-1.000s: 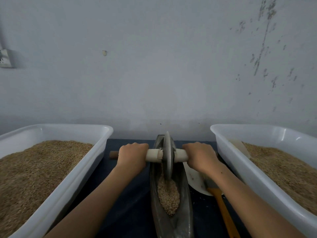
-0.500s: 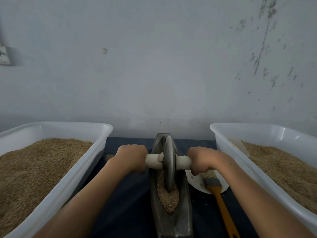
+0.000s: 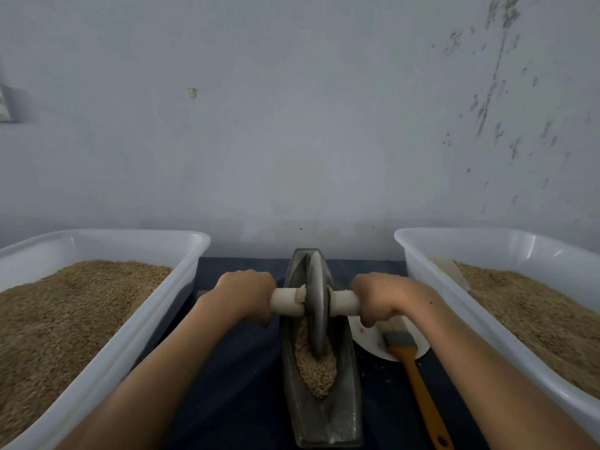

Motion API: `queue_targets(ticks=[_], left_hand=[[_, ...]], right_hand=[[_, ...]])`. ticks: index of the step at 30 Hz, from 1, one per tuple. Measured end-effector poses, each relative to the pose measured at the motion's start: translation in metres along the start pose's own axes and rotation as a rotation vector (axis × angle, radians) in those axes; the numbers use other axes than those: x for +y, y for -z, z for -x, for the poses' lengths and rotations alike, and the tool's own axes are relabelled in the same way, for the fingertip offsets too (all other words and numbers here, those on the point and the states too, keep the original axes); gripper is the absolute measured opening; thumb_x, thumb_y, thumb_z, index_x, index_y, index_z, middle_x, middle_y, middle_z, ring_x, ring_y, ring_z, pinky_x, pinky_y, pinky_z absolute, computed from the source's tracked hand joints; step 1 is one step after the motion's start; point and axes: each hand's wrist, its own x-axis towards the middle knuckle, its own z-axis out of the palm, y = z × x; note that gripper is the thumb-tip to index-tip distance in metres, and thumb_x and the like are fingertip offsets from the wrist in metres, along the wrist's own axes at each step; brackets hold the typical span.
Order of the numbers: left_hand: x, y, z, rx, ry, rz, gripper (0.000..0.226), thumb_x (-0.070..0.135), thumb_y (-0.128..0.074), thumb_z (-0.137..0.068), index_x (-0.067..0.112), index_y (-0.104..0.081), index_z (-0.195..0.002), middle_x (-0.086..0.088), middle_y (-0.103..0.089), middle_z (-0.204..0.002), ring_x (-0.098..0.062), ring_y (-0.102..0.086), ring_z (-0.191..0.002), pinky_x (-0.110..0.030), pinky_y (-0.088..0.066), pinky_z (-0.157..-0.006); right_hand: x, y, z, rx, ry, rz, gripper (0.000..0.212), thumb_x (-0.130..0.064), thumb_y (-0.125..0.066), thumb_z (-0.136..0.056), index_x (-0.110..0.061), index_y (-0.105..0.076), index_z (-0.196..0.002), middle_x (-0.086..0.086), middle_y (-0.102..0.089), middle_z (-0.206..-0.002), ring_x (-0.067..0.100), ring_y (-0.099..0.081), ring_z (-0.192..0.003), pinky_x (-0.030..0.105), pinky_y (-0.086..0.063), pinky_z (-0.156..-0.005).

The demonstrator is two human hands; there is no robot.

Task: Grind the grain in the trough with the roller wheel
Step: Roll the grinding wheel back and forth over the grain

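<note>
A dark metal boat-shaped trough (image 3: 347,401) lies lengthwise on the table between my arms. Brown grain (image 3: 316,371) fills its groove. The grey roller wheel (image 3: 316,306) stands upright in the groove, its lower edge in the grain. A pale axle handle (image 3: 285,302) runs through the wheel. My left hand (image 3: 245,295) grips the axle left of the wheel. My right hand (image 3: 380,297) grips it on the right side.
A white tub (image 3: 136,323) of grain stands at the left, another white tub (image 3: 454,300) of grain at the right. A white plate (image 3: 370,339) and an orange-handled brush (image 3: 418,384) lie just right of the trough. The wall is close behind.
Both hands have drawn the wheel toward me along the trough, from its far end onto the grain.
</note>
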Motion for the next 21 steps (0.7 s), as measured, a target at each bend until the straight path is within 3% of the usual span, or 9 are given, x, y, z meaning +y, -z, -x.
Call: queue_targets(ticks=[3, 5, 11, 13, 16, 21], left_hand=[[0.0, 0.002, 0.002, -0.044, -0.003, 0.013, 0.046, 0.033, -0.072, -0.076, 0.022, -0.056, -0.118, 0.001, -0.062, -0.103, -0.016, -0.053, -0.083, -0.031, -0.04, -0.071], [0.002, -0.001, 0.0, 0.038, 0.013, -0.012, 0.042, 0.033, -0.07, -0.078, 0.022, -0.056, -0.116, 0.001, -0.061, -0.099, -0.016, -0.052, -0.082, -0.03, -0.039, -0.07], [0.003, -0.015, -0.005, 0.376, 0.048, 0.023, 0.022, 0.031, -0.055, -0.088, 0.024, -0.052, -0.109, 0.001, -0.062, -0.105, -0.02, -0.059, -0.095, -0.029, -0.035, -0.069], [0.003, -0.016, -0.005, 0.411, 0.048, 0.023, 0.021, 0.031, -0.054, -0.089, 0.024, -0.052, -0.109, 0.001, -0.062, -0.104, -0.02, -0.059, -0.094, -0.029, -0.035, -0.069], [0.002, -0.012, -0.004, 0.317, 0.023, -0.011, 0.026, 0.029, -0.057, -0.088, 0.023, -0.053, -0.112, 0.0, -0.062, -0.107, -0.02, -0.059, -0.097, -0.029, -0.036, -0.071], [-0.001, 0.002, 0.003, -0.032, -0.014, -0.005, 0.046, 0.032, -0.071, -0.078, 0.023, -0.054, -0.12, 0.0, -0.063, -0.11, -0.019, -0.06, -0.098, -0.03, -0.041, -0.074]], right_hand=[[-0.001, 0.002, 0.003, -0.078, -0.009, -0.066, 0.035, -0.012, -0.067, -0.082, -0.009, -0.06, -0.116, 0.006, -0.062, -0.088, 0.013, -0.055, -0.063, 0.019, -0.041, -0.048], [-0.002, 0.0, 0.001, -0.042, -0.02, -0.057, 0.036, -0.013, -0.067, -0.082, -0.009, -0.059, -0.117, 0.007, -0.063, -0.095, 0.014, -0.057, -0.069, 0.02, -0.042, -0.052], [-0.005, -0.013, -0.013, 0.396, -0.062, 0.037, 0.023, -0.016, -0.059, -0.085, -0.023, -0.057, -0.107, 0.003, -0.064, -0.098, 0.024, -0.06, -0.089, 0.039, -0.051, -0.078], [-0.005, -0.014, -0.015, 0.443, -0.055, 0.032, 0.021, -0.016, -0.058, -0.085, -0.025, -0.057, -0.104, 0.002, -0.064, -0.099, 0.025, -0.061, -0.091, 0.041, -0.052, -0.08], [-0.003, -0.009, -0.009, 0.298, -0.024, 0.058, 0.026, -0.015, -0.06, -0.086, -0.019, -0.058, -0.111, 0.004, -0.064, -0.1, 0.022, -0.06, -0.088, 0.034, -0.048, -0.073], [0.001, 0.001, 0.002, -0.043, 0.01, -0.034, 0.04, -0.013, -0.067, -0.082, -0.01, -0.058, -0.121, 0.007, -0.064, -0.098, 0.017, -0.06, -0.075, 0.022, -0.044, -0.057]])
